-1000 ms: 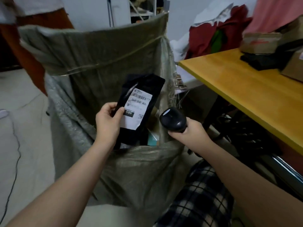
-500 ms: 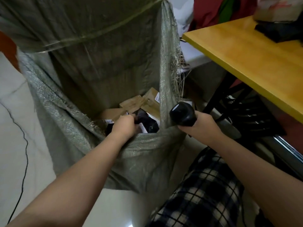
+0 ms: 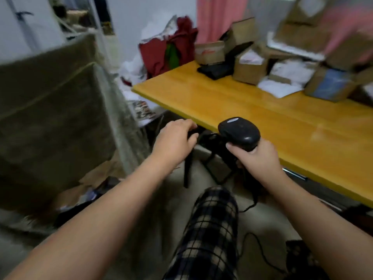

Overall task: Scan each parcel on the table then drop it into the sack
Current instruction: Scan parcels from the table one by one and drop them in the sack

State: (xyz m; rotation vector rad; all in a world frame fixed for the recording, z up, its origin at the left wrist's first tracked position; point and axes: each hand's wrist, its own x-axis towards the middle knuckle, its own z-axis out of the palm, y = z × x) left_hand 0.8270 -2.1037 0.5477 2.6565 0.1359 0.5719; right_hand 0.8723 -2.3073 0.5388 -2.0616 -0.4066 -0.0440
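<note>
While parcels (image 3: 250,67) crowd the yellow table (image 3: 262,122), a sack (image 3: 50,118) stands beside.

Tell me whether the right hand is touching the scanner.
Touching. The head view shows the right hand wrapped around the scanner, thumb against its black head.

Your left hand (image 3: 174,140) reaches forward with its back turned up, its fingers (image 3: 188,126) loosely bent and holding nothing. Your bare left forearm (image 3: 113,201) runs up to it from the lower left corner. Your right hand (image 3: 260,158) sits near it on the right, at about the same height, fingers wrapped round the handle of the scanner (image 3: 239,134), thumb (image 3: 233,149) lying against its side. Your right forearm (image 3: 314,211) enters from the lower right. The hands do not touch.
</note>
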